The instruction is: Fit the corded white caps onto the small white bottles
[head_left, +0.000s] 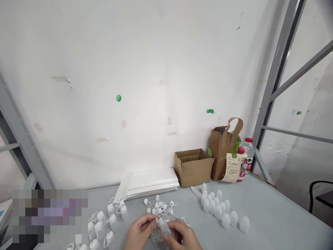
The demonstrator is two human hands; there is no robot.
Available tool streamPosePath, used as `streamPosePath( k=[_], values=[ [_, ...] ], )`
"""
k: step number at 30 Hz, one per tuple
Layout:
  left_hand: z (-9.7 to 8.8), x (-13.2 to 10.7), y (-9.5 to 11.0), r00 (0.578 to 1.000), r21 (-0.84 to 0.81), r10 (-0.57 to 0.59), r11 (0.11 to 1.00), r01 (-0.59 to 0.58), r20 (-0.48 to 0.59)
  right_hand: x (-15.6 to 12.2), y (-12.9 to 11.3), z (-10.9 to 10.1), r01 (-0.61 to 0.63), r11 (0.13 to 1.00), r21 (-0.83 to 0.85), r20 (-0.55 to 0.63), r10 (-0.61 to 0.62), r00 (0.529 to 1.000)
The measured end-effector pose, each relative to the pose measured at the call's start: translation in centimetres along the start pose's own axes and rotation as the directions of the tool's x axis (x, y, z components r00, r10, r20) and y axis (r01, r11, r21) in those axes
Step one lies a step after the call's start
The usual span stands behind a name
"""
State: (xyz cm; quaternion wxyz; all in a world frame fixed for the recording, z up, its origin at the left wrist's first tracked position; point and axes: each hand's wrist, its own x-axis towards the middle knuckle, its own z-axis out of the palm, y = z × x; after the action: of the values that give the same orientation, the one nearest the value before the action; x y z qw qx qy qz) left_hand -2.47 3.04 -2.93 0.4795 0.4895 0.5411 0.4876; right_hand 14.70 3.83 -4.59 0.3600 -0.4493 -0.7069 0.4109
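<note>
While they sit low at bottom centre of the frame, your left grip [140, 232] and right grip [182, 236] are both closed around a small translucent plastic bottle [164, 227], which lies tilted between them. Your left fingertips [155, 220] pinch near its upper end, and your right fingers [169, 225] wrap its body from the other side. Thin white plastic loops hang just below your hands.

Just above your hands, a heap of white tethered caps [158, 208] lies on the grey table [262, 211]. To the left of the heap stand and lie white capped bottles [112, 222], some with looped tethers, running down to the lower left of the frame, where a pixelated patch [49, 215] hides the corner. To the right, a cluster of white uncapped bottles [217, 206] stands close together.

Farther back, a stack of flat white packets [148, 184] lies against the wall [130, 69]. Beside it sits an open cardboard box [194, 168], then a brown paper bag [221, 152] with a printed paper slip [231, 168] against it. At the upper right of the table stand a red-capped plastic bottle [248, 152] and a smaller red-and-white bottle [241, 165], just beside a grey metal frame [275, 86].
</note>
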Motion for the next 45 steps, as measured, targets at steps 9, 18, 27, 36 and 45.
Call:
streamPosePath(
  k=[9, 18, 27, 36, 45],
  values=[
    [0.5, -0.5, 1.1, 0.991, -0.202, -0.128, 0.97, 0.131, 0.028, 0.1, -0.1, -0.3, 0.017, 0.996, -0.091, -0.004, -0.018, 1.0],
    [1.2, -1.2, 1.4, 0.989, -0.273, -0.117, 0.958, 0.088, -0.094, 0.1, 0.4, -0.1, 0.089, 0.98, -0.177, 0.032, -0.085, 0.996],
    [0.9, -1.5, 2.3, 0.999, -0.191, -0.05, 0.98, 0.051, 0.012, 0.0, 0.7, -0.2, 0.098, 0.974, -0.202, 0.021, -0.096, 0.995],
    [1.4, -2.0, 3.0, 1.0, -0.136, -0.021, 0.991, 0.02, -0.008, 0.0, 0.3, -0.3, 0.067, 0.98, -0.188, 0.005, -0.067, 0.998],
    [0.8, -0.9, 1.3, 0.997, -0.221, -0.075, 0.973, 0.074, 0.003, -0.2, -0.2, -0.5, 0.097, 0.973, -0.209, -0.02, -0.103, 0.994]
  ],
)
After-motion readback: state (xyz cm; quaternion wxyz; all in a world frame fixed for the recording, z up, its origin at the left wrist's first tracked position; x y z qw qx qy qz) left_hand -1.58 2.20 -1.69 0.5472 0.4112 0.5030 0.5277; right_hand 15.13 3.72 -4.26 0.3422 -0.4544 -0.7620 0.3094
